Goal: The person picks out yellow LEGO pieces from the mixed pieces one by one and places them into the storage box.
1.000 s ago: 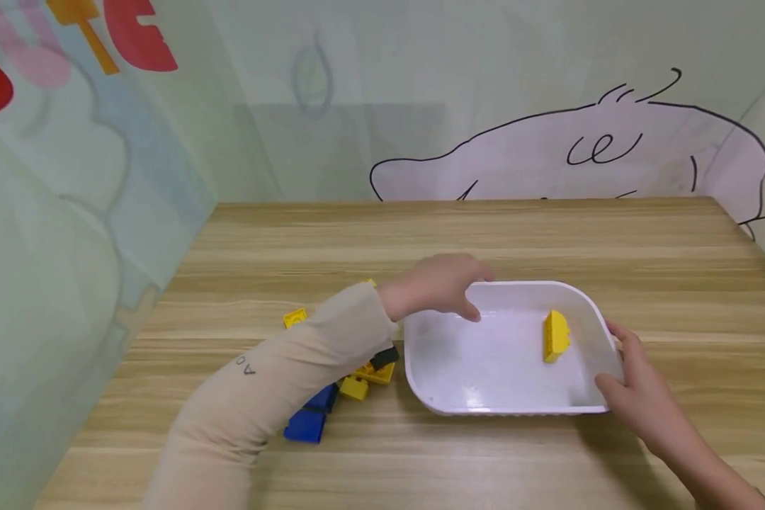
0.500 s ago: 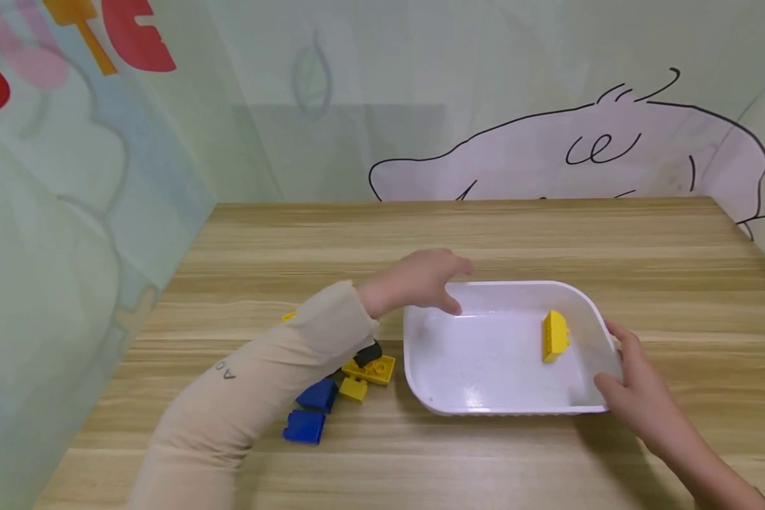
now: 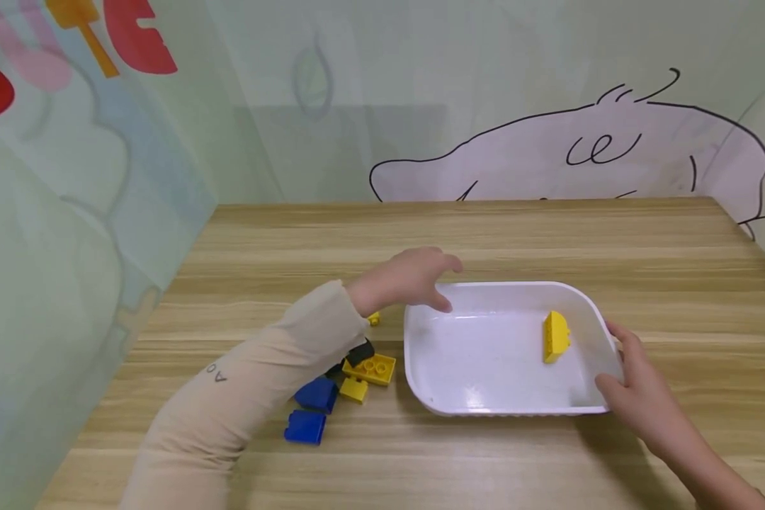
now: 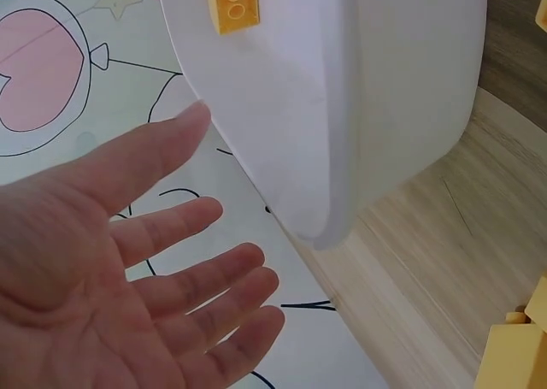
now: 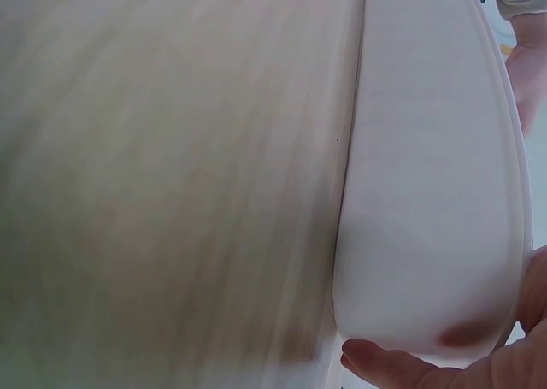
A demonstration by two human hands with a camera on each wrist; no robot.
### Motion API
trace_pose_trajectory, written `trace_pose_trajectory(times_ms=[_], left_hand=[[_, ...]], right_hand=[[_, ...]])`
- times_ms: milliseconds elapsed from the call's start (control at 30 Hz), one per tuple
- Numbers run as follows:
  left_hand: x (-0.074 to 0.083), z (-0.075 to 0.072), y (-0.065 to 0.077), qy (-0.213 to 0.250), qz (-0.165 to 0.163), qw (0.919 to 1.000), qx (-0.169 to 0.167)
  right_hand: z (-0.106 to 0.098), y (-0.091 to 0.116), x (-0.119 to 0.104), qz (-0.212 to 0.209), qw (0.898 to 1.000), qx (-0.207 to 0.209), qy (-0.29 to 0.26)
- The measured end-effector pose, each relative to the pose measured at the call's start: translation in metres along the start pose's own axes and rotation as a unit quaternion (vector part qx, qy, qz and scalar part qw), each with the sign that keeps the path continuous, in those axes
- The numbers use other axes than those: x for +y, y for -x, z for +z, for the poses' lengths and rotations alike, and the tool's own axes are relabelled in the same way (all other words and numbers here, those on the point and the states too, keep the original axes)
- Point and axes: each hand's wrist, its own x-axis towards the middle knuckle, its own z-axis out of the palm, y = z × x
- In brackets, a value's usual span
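Observation:
A white plastic tub (image 3: 484, 361) stands on the table with one yellow rounded building block (image 3: 556, 336) inside, towards its right end. My right hand (image 3: 640, 389) grips the tub's right end, thumb at the rim and fingers on the outer side; the right wrist view shows that hand (image 5: 479, 368) at the tub's end wall (image 5: 427, 192). Over the tub's far left corner hovers my left hand (image 3: 411, 276), fingers spread and holding nothing. In the left wrist view its palm (image 4: 111, 278) is plainly bare, apart from the tub.
Left of the tub lies a loose group of building blocks: blue ones (image 3: 316, 394), yellow ones (image 3: 370, 370) and a black one (image 3: 360, 352). My left sleeve (image 3: 255, 382) hides part of the group. Printed walls (image 3: 331, 142) bound the wooden table (image 3: 484, 241) behind and at left.
My left hand has drawn back leftward from above the tub towards its far left corner, uncovering more blocks. The right hand, the tub and the yellow block in it stay put.

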Motion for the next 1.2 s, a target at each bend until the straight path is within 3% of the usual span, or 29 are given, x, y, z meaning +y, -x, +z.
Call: trace_pose_trajectory(times_ms=[233, 700, 1200], left_hand=[[-0.008, 0.001, 0.002, 0.002, 0.002, 0.9999, 0.01], [-0.025, 0.003, 0.011, 0.022, -0.044, 0.9987, 0.013], [-0.046, 0.004, 0.019, 0.012, -0.046, 0.9988, 0.01]], right_hand=[[0.001, 0.001, 0.002, -0.012, 1.0, 0.009, 0.003], [-0.001, 0.001, 0.003, -0.015, 1.0, 0.008, 0.0], [-0.001, 0.001, 0.002, 0.0, 1.0, -0.001, 0.008]])
